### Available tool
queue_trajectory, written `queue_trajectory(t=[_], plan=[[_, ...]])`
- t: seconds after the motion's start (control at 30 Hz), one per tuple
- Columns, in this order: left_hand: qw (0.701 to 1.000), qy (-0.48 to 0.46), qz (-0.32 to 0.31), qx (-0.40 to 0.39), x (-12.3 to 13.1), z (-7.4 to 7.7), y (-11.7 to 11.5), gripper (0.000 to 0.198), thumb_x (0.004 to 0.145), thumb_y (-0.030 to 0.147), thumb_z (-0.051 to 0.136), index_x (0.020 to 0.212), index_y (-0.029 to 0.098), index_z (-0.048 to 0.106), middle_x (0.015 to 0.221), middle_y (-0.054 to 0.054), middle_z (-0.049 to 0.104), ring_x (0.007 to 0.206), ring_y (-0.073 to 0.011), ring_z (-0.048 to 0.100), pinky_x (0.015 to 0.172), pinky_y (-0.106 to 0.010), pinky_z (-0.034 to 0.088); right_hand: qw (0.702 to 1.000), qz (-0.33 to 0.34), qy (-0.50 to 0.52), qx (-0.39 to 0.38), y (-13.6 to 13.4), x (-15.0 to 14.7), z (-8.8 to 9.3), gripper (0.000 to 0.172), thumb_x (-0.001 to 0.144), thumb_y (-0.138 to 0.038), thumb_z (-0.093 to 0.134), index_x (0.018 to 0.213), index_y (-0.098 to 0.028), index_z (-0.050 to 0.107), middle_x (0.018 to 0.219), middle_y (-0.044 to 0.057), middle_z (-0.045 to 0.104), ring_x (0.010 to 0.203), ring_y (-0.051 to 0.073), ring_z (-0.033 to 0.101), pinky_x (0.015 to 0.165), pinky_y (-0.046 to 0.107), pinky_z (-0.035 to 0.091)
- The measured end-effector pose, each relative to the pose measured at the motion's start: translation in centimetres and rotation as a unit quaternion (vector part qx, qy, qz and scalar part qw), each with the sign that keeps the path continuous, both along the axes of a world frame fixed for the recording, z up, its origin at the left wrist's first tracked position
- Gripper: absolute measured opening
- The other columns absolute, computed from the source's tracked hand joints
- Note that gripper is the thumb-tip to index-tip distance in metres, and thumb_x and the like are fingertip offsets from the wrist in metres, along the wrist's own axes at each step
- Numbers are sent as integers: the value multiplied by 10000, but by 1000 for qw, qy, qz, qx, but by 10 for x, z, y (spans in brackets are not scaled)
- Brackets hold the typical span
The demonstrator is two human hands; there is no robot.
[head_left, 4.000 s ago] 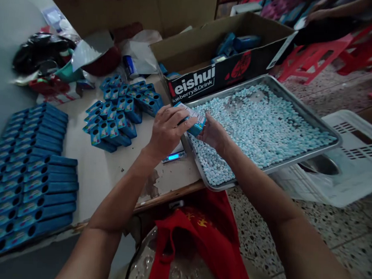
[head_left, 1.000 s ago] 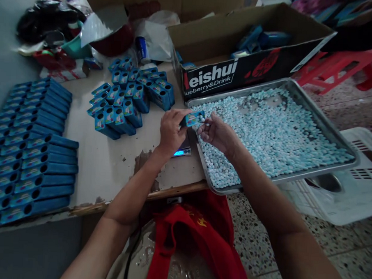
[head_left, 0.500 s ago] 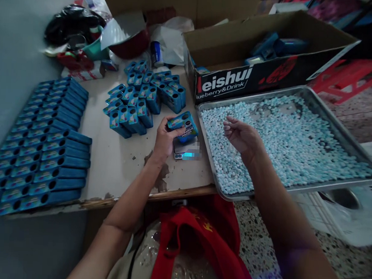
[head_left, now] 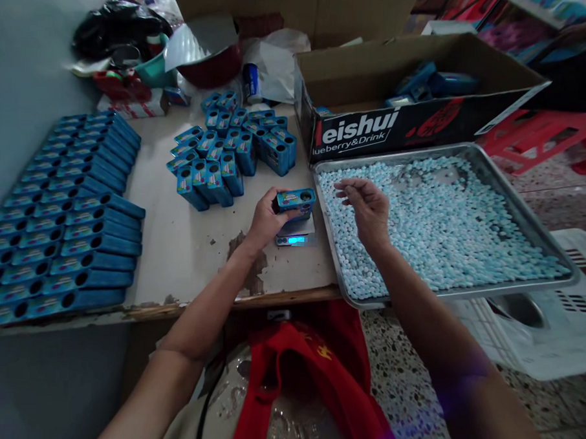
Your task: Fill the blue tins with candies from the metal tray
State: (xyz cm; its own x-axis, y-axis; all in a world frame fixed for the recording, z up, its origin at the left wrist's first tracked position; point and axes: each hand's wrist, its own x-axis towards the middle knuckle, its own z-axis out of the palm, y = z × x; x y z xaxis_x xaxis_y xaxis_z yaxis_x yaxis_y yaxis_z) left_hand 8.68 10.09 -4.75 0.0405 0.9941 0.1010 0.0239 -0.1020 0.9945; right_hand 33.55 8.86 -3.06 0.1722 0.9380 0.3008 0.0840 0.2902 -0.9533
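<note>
My left hand (head_left: 268, 220) grips a small blue candy box (head_left: 298, 199) by its near left side. The box sits upright at a small digital scale (head_left: 292, 239) with a lit display, and a round hole shows in its top. Over the left part of a metal tray (head_left: 469, 293), my right hand (head_left: 366, 206) is held with its fingers drawn together and pointing left toward the box. Whatever lies between those fingertips is too small to make out. Pale blue and white candies (head_left: 448, 226) cover much of the tray.
Many blue boxes (head_left: 93, 236) stand in tight rows at the left. Another cluster of boxes (head_left: 218, 155) stands mid-table. Behind the tray is a cardboard carton (head_left: 423, 125) with more boxes inside. A white plastic crate (head_left: 535, 346) is below right, and a red stool (head_left: 534, 136) beyond.
The box in my left hand has turned more upright and shifted slightly right over the scale. My right hand has moved left, nearer the box.
</note>
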Motion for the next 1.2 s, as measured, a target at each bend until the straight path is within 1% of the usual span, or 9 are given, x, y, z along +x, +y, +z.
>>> queue_trajectory(t=[0.2,0.37,0.5,0.63,0.73,0.87,0.97,1.1,1.2], plan=[[999,13,-45,20,-19,3,1,752,668,255,1115,1340,256,780,1277,-81,838,1200,-292,818,1139,-442,639,990,31,-135,38,-5,-18,9,320,1113,-579,702,1193,-290,811,1186,86,898,1121,291,847,1055,481,673],[998,59,-9,22,-58,15,-8,667,758,303,1066,1356,259,772,1217,-79,849,1222,-301,824,1143,-489,652,952,-27,-289,101,-5,-32,30,304,1202,-494,586,1212,-297,817,1253,101,883,1175,311,820,1082,492,647],[998,57,20,26,-77,19,-10,580,762,296,1044,1279,252,785,1146,-64,849,1154,-286,830,1073,-455,681,932,-60,-340,109,1,-29,34,309,1232,-498,549,1134,-291,757,1073,77,845,1015,282,803,972,445,632],[998,52,-2,19,-80,20,-9,499,755,306,1042,1189,240,805,1114,-67,850,1122,-279,829,1050,-438,691,922,-56,-378,64,9,-23,42,300,1200,-473,667,969,-282,670,834,26,714,833,243,711,842,395,558],[999,49,-12,15,-82,22,-10,449,761,299,1030,1147,232,810,1083,-68,848,1118,-278,824,1041,-433,698,932,-9,-362,-7,14,-19,54,302,1147,-388,760,887,-263,668,740,-7,608,743,207,611,747,369,489],[999,52,5,15,-93,26,-14,407,780,269,1010,1133,239,810,1078,-58,842,1116,-271,812,1070,-440,694,955,103,-241,-137,19,-12,70,275,1164,-303,686,911,-235,768,681,-29,534,640,164,503,641,343,437],[999,50,15,9,-102,26,-17,385,796,256,999,1134,240,816,1075,-62,827,1101,-274,801,1058,-444,694,958,143,-181,-171,20,-5,77,230,1141,-273,691,966,-222,831,732,-1,634,648,154,555,644,336,492],[999,38,9,-10,-103,19,-19,378,797,239,1001,1128,230,819,1044,-74,807,1068,-282,791,1030,-454,698,965,118,-176,-153,22,-1,77,23,1040,-240,818,1055,-233,834,804,20,729,732,184,691,740,372,614],[999,37,-7,-13,-98,14,-17,412,789,268,1024,1144,215,823,1051,-80,811,1059,-279,794,1033,-455,694,971,112,-156,-143,22,-4,72,102,979,-285,874,1025,-242,794,874,39,775,805,213,758,793,410,663]])
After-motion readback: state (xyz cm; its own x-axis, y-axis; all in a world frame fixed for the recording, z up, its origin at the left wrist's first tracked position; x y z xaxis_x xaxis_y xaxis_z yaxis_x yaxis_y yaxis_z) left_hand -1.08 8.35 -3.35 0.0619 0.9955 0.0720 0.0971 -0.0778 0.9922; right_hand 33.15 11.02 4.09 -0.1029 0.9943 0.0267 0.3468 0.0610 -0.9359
